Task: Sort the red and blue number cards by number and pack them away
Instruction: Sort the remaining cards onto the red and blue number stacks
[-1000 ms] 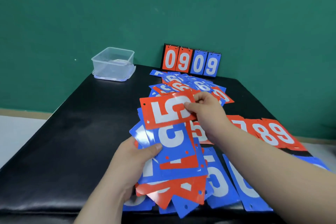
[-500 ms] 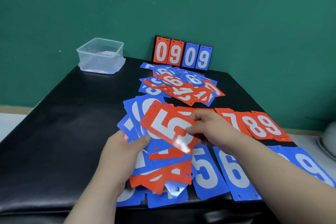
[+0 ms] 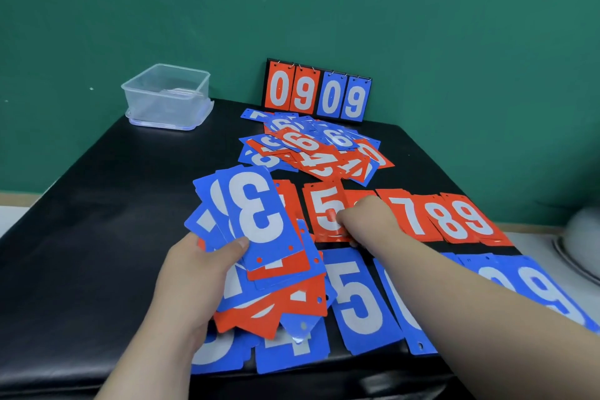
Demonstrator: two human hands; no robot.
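My left hand [image 3: 194, 273] grips a fanned stack of red and blue number cards; a blue 3 [image 3: 256, 211] lies on top. My right hand [image 3: 367, 221] rests on a red 5 card [image 3: 324, 211] lying flat in a row of red cards with 7 [image 3: 409, 217], 8 [image 3: 446, 221] and 9 [image 3: 474, 217]. Whether its fingers still pinch the 5, I cannot tell. A row of blue cards, with a 5 [image 3: 357, 299], runs along the near edge under my right forearm. A loose unsorted pile [image 3: 311, 149] lies farther back.
Everything sits on a black padded table [image 3: 97, 221]. A clear plastic box [image 3: 167, 96] stands at the back left corner. A flip scoreboard reading 0909 [image 3: 316, 89] leans against the green wall. A blurred pale object [image 3: 584, 243] is at the right edge.
My right hand has carried the red 5 from above the held stack down to the right and laid it in the red row. A blue 3 now tops the left-hand stack.
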